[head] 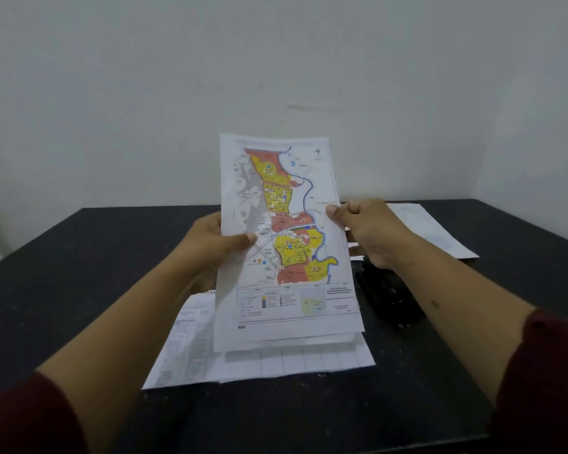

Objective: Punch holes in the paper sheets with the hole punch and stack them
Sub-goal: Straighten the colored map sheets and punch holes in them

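Observation:
I hold a small bundle of paper sheets (286, 198) upright above the black table (79, 273); the front sheet shows a coloured map in yellow, orange and blue. My left hand (215, 244) grips the bundle's left edge, thumb on the front. At the right edge, my right hand (371, 229) pinches the sheets. A black hole punch (386, 294) lies on the table under my right wrist, partly hidden by it. More printed sheets (259, 358) lie flat on the table below the bundle.
Another white sheet (433, 231) lies at the table's back right. A plain white wall stands right behind the table. Small pale specks dot the dark tabletop at the left.

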